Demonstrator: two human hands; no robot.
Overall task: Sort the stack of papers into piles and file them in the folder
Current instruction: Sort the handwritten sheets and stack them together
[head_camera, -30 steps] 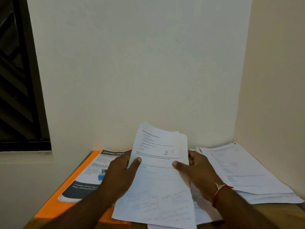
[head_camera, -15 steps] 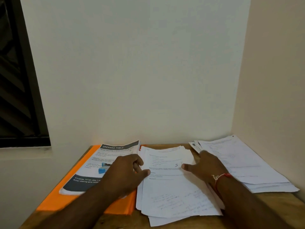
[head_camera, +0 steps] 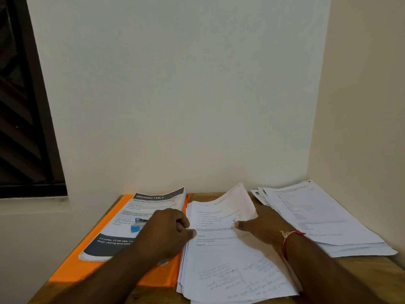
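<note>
One sheet (head_camera: 151, 202) headed "DRESSING TABLE", orange folder (head_camera: 87, 264)

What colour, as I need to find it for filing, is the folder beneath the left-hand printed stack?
The flat folder is bright orange, seen in the head view.

Orange folder (head_camera: 87, 260) lay flat, closed, bench left; "DRESSING TABLE" printed pile (head_camera: 153, 202) sat on it. Middle stack (head_camera: 230, 260) of white sheets lay loosely squared, just beside the folder; top sheet (head_camera: 238, 200) had its far right corner curled up. Right pile (head_camera: 317, 220) lay fanned, against the wall.
</note>
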